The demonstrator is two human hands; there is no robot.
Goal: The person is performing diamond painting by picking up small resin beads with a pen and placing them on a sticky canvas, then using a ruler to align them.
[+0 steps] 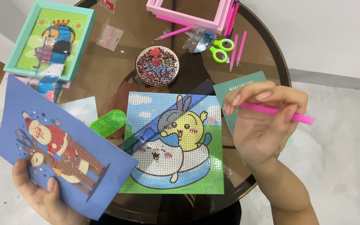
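Observation:
My left hand point(42, 193) grips the lower edge of a blue card point(59, 146) that shows a red-suited figure and a reindeer, held up at the left over the table edge. My right hand point(263, 125) is raised at the right with a pink pen point(280, 111) pinched between its fingers, lying sideways. Between the hands, flat on the round glass table point(105, 75), lies a square diamond-painting canvas point(176, 143) with cartoon animals, its clear film partly peeled. A small green tray point(108, 123) sits by its left edge.
A round bowl of mixed beads point(157, 65) stands behind the canvas. A teal-framed picture point(51, 39) lies at the back left, pink frames point(188, 14) at the back. Green scissors point(219, 48), more pink pens point(236, 50) and a green card point(234, 89) are at the right.

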